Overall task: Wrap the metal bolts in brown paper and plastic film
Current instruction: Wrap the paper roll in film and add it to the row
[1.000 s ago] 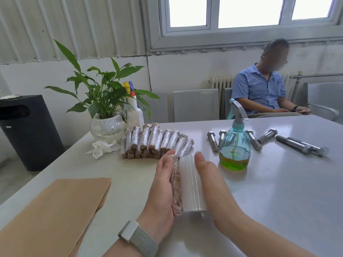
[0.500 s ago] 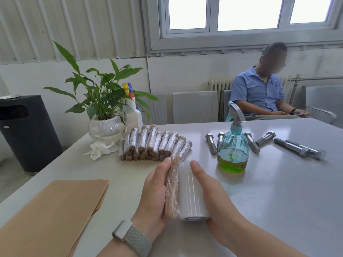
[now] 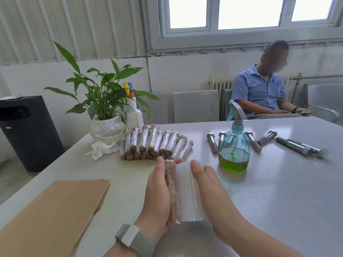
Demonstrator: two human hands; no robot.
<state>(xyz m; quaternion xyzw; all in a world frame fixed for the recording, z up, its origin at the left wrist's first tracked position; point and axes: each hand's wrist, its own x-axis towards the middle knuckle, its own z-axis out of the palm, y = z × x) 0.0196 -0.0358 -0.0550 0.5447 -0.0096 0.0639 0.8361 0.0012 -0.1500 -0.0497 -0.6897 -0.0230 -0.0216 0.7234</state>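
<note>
At 6 o'clock, left hand (image 3: 157,197) grips paper-wrapped bolt (image 3: 171,191), long axis 12-to-6, touching film roll (image 3: 188,193) at its 3 o'clock; right hand (image 3: 209,193) straight-fingered against roll.

Bright daylight pours from the white-framed windows (image 3: 246,13) ahead of me, their panes blown out to pure white. The glossy grey tabletop (image 3: 278,191) carries a soft sheen and faint shadows beneath my hands. Wide-angle distortion bends the walls at the edges. Everything looks slightly soft, and the seated person's face is blurred.
</note>
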